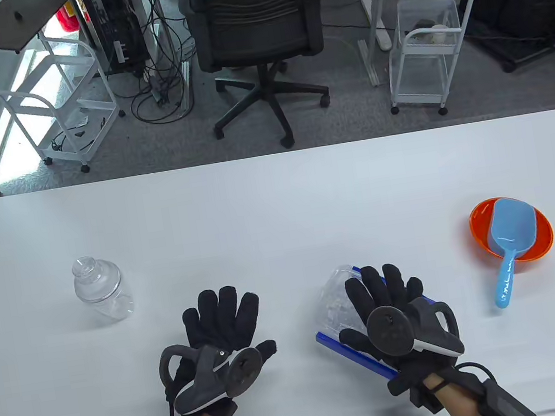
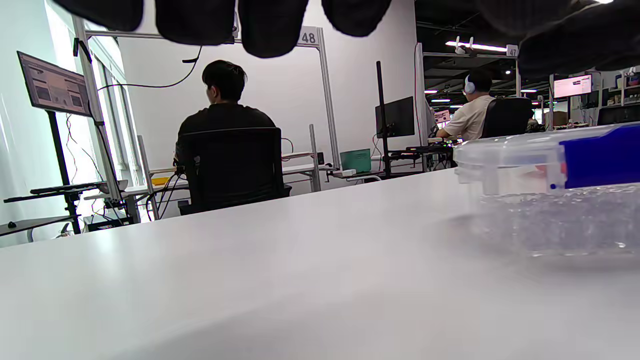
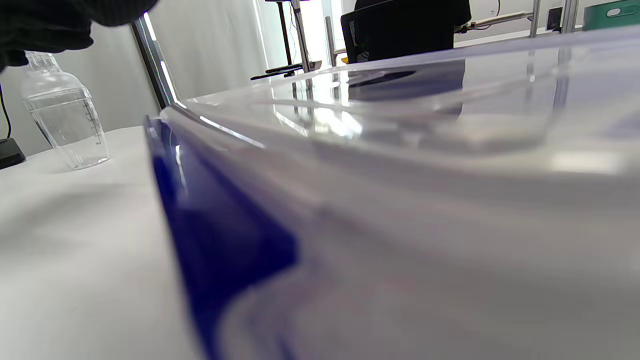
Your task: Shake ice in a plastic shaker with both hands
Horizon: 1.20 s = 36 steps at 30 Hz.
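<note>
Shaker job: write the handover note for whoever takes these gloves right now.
Left hand: flat on the table, fingers spread, holding nothing.
Right hand: fingers straight, resting on the lid of the clear ice container with blue clips.
Shaker: upright, capped, looks empty, far left, untouched.
Blue scoop: lying in the orange bowl, far right.
Done: nothing visible yet.
Left: open container and shaker, scoop ice in, cap, shake with both hands.
</note>
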### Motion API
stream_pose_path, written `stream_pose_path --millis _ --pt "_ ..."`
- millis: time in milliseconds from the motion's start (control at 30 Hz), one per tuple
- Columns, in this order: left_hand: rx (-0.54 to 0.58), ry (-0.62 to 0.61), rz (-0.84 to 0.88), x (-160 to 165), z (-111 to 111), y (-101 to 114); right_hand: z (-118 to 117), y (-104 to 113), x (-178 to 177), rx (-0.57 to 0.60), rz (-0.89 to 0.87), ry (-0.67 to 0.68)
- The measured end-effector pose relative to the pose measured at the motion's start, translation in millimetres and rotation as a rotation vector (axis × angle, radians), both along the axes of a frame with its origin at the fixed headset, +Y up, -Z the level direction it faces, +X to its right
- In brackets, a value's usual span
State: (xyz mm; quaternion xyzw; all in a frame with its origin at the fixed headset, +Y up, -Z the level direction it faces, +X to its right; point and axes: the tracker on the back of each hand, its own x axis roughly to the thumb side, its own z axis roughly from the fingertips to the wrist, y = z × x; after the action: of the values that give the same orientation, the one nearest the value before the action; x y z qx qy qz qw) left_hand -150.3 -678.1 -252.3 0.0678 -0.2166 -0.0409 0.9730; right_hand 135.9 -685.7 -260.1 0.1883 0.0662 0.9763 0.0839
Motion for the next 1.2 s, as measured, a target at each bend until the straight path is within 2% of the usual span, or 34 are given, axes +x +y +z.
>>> stream_pose_path --millis 267,600,700,767,833,900,1033,1100,1133,1200 --pt "-0.010 -0.005 -0.030 3 -1 -5 0 1 -1 0.010 0.005 0.003" --pt "-0.028 -0.008 0.013 1 -3 -5 1 3 2 0.017 -0.030 0.001" --pt "-0.038 -0.044 0.053 -2 1 13 1 4 3 0.024 -0.022 -0.001" --pt "0.021 -0.052 0.138 -9 5 34 1 7 5 0.040 -0.037 -0.011" --pt "0.133 -0.037 0.195 -24 6 54 0 8 6 0.034 -0.049 -0.017" --pt "0.241 0.051 0.211 -51 -1 72 0 7 8 0.030 -0.051 -0.025" --pt "0.401 0.224 0.261 -119 -23 85 -1 7 9 0.028 -0.052 -0.034" --pt "0.369 0.309 0.332 -145 -33 85 -1 8 10 0.031 -0.057 -0.038" --pt "0.316 0.387 0.409 -169 -45 82 -2 10 11 0.036 -0.064 -0.045" --pt "0.278 0.465 0.470 -192 -58 74 -3 10 12 0.035 -0.070 -0.050"
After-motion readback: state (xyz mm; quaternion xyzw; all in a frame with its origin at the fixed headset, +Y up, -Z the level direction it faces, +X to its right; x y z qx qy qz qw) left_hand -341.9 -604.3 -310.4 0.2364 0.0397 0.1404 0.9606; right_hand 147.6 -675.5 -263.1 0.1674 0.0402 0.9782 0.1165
